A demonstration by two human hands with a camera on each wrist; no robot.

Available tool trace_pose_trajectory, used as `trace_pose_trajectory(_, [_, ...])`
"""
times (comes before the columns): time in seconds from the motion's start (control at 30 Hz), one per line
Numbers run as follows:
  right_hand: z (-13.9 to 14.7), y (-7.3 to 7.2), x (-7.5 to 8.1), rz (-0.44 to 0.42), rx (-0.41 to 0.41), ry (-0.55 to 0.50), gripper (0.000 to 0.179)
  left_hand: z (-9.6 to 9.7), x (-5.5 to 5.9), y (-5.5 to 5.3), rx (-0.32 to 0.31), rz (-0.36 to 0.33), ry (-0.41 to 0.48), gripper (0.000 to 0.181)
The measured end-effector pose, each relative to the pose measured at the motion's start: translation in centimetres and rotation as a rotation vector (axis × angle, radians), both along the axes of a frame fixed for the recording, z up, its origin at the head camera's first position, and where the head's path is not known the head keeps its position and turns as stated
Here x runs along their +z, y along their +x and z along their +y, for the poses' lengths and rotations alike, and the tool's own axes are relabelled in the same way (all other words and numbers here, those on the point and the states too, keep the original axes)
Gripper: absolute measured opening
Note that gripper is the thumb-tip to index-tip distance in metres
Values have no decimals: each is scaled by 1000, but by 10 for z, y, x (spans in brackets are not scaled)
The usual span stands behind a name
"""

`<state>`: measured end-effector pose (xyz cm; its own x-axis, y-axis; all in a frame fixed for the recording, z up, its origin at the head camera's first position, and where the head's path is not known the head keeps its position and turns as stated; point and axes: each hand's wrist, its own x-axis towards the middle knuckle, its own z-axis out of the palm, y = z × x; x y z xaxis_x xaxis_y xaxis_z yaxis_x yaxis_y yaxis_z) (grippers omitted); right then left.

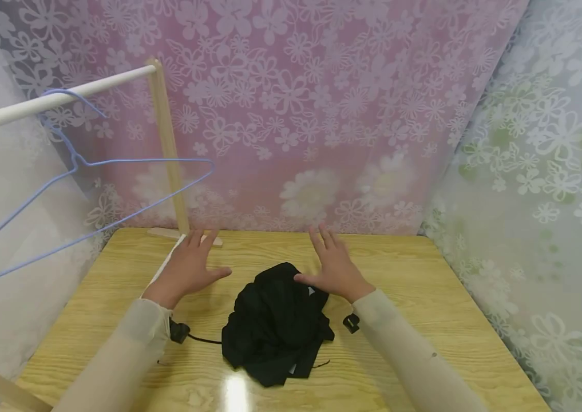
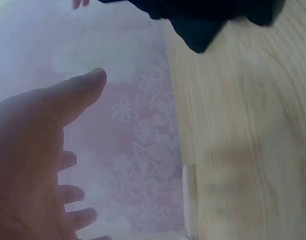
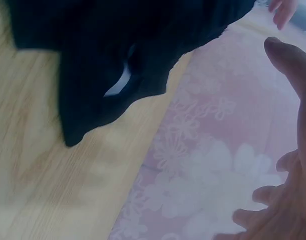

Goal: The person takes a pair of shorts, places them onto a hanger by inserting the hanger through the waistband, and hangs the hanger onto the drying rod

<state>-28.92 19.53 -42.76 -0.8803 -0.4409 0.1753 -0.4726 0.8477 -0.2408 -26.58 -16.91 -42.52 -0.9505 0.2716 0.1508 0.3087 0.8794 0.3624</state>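
Note:
A crumpled black cloth point(image 1: 277, 326), seemingly a garment, lies heaped on the wooden table; its kind cannot be told. Small white patches show on it, one of them in the right wrist view. My left hand point(image 1: 193, 266) is held to the left of the heap, fingers spread and thumb pointing toward it. On the other side my right hand point(image 1: 336, 266) hovers by the heap's upper right edge, fingers extended, its thumb overlapping the cloth in the head view. Neither hand grips anything. In the left wrist view, a corner of the black cloth point(image 2: 198, 25) appears beyond the left thumb.
A blue wire hanger point(image 1: 115, 162) hangs from the white rod point(image 1: 12, 116) of a wooden rack at the left. The rack's post point(image 1: 167, 143) stands on a foot at the table's back edge. Floral curtains point(image 1: 291, 114) enclose the table point(image 1: 399, 269). A thin black cord point(image 1: 204, 340) runs from the left wrist.

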Motion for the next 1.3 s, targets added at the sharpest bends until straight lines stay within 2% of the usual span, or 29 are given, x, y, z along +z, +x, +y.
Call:
trace_pose_trajectory(0.1, [-4, 5, 4, -43, 26, -48, 123, 5, 1, 3, -15, -30, 22, 107])
trace_pose_trajectory(0.27, [-12, 14, 6, -90, 70, -40, 124, 16, 3, 13, -51, -117, 90, 101])
trace_pose_trajectory(0.43, [-22, 23, 4, -196, 119, 25, 113, 29, 3, 25, -110, -185, 173, 71])
trace_pose_trajectory(0.5, [-25, 25, 1, -245, 135, 65, 101, 34, 3, 30, -120, -200, 178, 55])
trace_pose_trajectory(0.63, [-34, 27, -11, -289, 174, 143, 77, 37, 1, 39, -113, -199, 163, 30])
trace_pose_trajectory(0.7, [-38, 29, -18, -268, 207, 181, 68, 36, -2, 42, -108, -201, 159, 25])
trace_pose_trajectory(0.8, [-44, 31, -26, -175, 265, 256, 53, 33, -9, 45, -95, -196, 152, 24])
trace_pose_trajectory(0.97, [-59, 31, -25, 6, 298, 385, 5, 28, -23, 44, -20, -169, 81, 35])
trace_pose_trajectory(1.1, [-73, 32, -21, 42, 287, 479, 31, 22, -33, 45, 18, -260, 41, 44])
trace_pose_trajectory(1.2, [-81, 32, -20, 41, 275, 539, 36, 17, -39, 46, 26, -305, -12, 45])
trace_pose_trajectory(1.3, [-85, 32, -21, 52, 267, 572, 36, 11, -42, 46, 30, -311, -62, 44])
